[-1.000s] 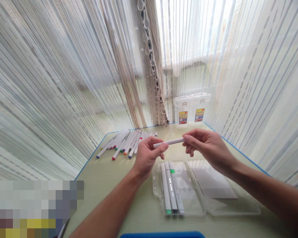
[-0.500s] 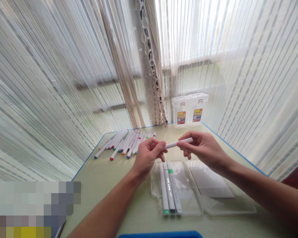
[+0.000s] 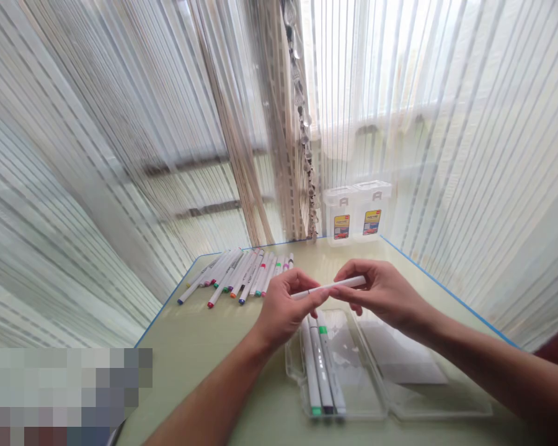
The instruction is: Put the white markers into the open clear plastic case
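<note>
Both hands hold one white marker (image 3: pixel 335 285) level above an open clear plastic case (image 3: pixel 353 396). My left hand (image 3: pixel 286 308) pinches the marker's left end between thumb and fingers. My right hand (image 3: pixel 384 292) grips its right half with curled fingers. Three markers (image 3: pixel 322 371) lie side by side in the case's left half, just below my hands. The case's lid half lies flat to the right with a white sheet (image 3: pixel 402 359) in it.
A row of several loose markers (image 3: pixel 239 277) with coloured caps lies at the back left of the pale green table (image 3: pixel 204 341). Two clear lidded boxes (image 3: pixel 358 212) stand at the back by the striped sheer curtains (image 3: pixel 121 155). A blurred patch covers the lower left.
My hands have drawn closer together along the marker and dropped a little lower over the case. The view shifted slightly.
</note>
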Tool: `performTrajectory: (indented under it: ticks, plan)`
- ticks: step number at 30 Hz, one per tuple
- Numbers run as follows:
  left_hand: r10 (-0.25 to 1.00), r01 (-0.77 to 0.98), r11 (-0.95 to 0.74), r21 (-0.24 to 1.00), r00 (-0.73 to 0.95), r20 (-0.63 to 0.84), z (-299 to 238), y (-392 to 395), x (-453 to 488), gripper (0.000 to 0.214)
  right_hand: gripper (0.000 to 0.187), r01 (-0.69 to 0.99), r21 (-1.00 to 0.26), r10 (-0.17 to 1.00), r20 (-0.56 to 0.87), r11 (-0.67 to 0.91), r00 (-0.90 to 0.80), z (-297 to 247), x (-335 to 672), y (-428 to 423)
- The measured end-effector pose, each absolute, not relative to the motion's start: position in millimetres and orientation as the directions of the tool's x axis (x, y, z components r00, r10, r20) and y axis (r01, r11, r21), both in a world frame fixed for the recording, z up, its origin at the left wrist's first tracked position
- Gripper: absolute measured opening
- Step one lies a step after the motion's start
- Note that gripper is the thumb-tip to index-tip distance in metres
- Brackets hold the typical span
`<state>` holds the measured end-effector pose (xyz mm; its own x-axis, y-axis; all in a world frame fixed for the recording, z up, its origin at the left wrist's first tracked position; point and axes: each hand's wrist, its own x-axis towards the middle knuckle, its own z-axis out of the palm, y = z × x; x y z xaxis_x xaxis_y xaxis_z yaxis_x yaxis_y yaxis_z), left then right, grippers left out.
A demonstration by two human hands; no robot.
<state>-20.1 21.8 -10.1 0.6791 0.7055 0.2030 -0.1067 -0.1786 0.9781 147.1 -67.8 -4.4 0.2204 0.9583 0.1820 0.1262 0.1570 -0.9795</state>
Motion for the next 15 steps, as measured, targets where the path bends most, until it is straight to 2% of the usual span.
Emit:
performTrajectory:
  ticks: [9, 15]
  plan:
    - [0.721, -0.150, -0.171, 0.974, 0.655, 0.227, -14, 29, -21, 0.026, 0.036, -0.032, -0.986, 0.965, 0.154, 0.164, 0.212, -9, 152, -65]
    - [0.768, -0.286, -0.001, 0.958, 0.614, 0.184, -15, 32, -21, 0.030, 0.035, -0.194, -0.962, 0.970, 0.154, 0.191, 0.190, -11, 150, -67]
